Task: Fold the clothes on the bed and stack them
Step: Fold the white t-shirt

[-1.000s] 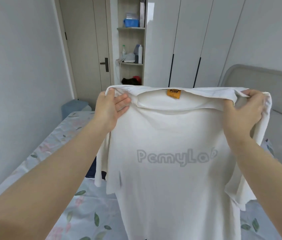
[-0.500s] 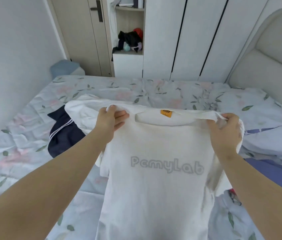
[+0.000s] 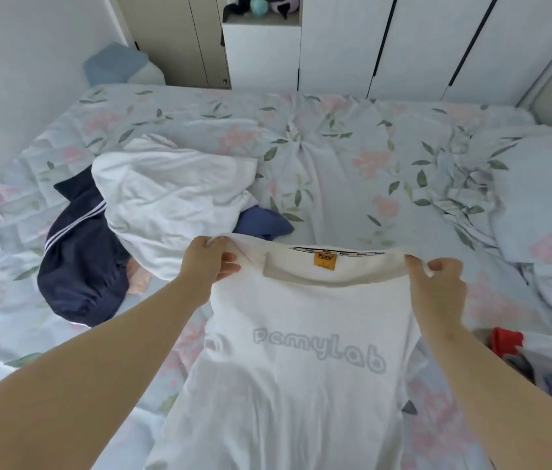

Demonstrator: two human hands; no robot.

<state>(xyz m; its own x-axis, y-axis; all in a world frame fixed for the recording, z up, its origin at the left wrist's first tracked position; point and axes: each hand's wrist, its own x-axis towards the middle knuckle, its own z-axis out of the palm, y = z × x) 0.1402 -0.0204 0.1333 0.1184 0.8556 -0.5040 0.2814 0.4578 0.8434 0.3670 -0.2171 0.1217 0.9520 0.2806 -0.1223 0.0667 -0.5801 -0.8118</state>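
Note:
A white T-shirt (image 3: 301,368) with grey lettering and an orange neck label hangs in front of me over the bed (image 3: 352,164). My left hand (image 3: 205,266) grips its left shoulder, and my right hand (image 3: 437,286) pinches its right shoulder. The shirt's body drapes down toward me over the floral sheet. Behind it lies a crumpled white garment (image 3: 173,201), a dark navy garment with white stripes (image 3: 81,262) to its left, and a blue piece (image 3: 264,223) peeking out beside it.
A floral pillow (image 3: 539,205) lies at the right. Red and blue clothes (image 3: 522,361) sit at the right edge. White wardrobe doors (image 3: 403,39) and a door stand beyond the bed; a blue object (image 3: 115,64) is by the left wall.
Both hands have lowered the white T-shirt from chest height down toward the bed. My view has tilted down, showing the clothes pile and sheet.

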